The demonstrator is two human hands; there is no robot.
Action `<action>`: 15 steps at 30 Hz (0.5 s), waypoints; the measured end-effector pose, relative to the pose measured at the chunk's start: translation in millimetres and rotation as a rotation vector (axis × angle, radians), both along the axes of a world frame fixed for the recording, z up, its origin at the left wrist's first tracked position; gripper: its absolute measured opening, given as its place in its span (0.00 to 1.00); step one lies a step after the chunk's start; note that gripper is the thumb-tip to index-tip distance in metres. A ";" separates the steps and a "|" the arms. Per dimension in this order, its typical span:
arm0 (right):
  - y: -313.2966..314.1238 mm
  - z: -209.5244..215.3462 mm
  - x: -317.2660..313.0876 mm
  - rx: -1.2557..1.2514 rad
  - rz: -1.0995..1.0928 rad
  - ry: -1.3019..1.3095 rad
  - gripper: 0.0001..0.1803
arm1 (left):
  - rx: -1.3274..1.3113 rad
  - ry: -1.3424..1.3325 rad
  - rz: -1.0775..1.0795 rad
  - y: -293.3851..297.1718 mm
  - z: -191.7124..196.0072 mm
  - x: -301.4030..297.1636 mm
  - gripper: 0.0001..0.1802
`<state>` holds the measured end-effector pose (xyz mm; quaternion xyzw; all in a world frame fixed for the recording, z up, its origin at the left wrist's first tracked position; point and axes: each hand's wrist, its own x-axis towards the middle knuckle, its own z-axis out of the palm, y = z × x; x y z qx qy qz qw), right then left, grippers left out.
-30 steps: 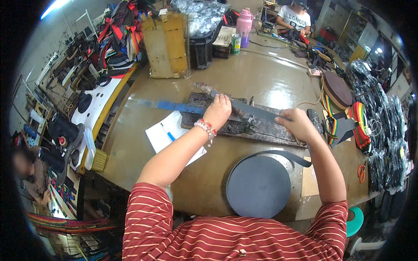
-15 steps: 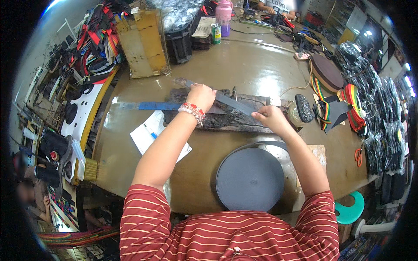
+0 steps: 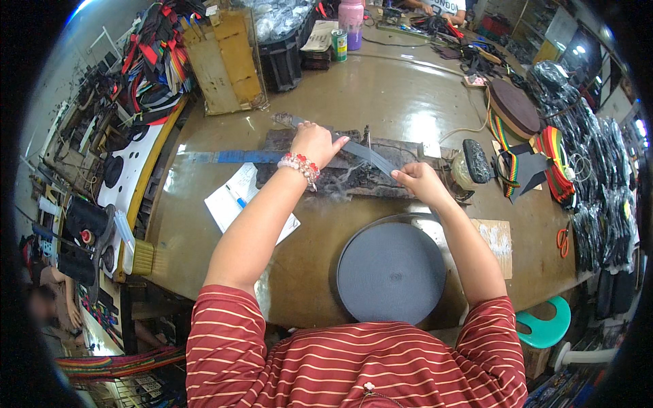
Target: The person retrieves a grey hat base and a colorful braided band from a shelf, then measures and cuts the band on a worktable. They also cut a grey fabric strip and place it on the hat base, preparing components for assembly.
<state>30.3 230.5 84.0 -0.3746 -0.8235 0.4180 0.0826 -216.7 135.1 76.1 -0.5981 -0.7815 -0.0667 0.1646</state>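
Observation:
A grey webbing strap (image 3: 369, 158) runs slantwise over a dark, scorched-looking block (image 3: 350, 185) on the table. My left hand (image 3: 314, 143), with beaded bracelets at the wrist, is closed over the strap's upper left part; its thumb points right. Between thumb and fingers, my right hand (image 3: 418, 181) pinches the strap lower down on the right. A small upright metal post (image 3: 368, 134) stands just behind the strap. Pale smoke (image 3: 333, 183) drifts in front of the block. From the block's left side extends a blue and clear ruler-like strip (image 3: 241, 156). Below my hands lies a large roll of grey webbing (image 3: 391, 272).
White paper (image 3: 231, 204) with a blue pen (image 3: 241, 202) lies left of the block. To the right are a jar-like object (image 3: 469, 166), striped webbing (image 3: 552, 170) and orange-handled scissors (image 3: 562, 241). A black crate (image 3: 280, 68) and pink-purple bottle (image 3: 351, 24) stand farther back.
Smoke now shows more clearly in front of the block. My left thumb sticks out further to the right. Both hands keep hold of the strap, and the whole view has shifted slightly.

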 end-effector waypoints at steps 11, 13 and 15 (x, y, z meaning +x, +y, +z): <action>-7.5 9.5 39.2 -0.259 -0.143 0.212 0.15 | 0.202 -0.234 -0.422 -14.3 15.9 -4.6 0.19; -16.0 20.4 47.4 -0.344 0.011 0.369 0.10 | 0.071 -0.405 -0.738 -18.2 21.0 -9.7 0.09; -29.6 29.0 48.4 -0.337 0.091 0.381 0.07 | 0.202 -0.386 -0.684 -25.7 28.5 -9.9 0.09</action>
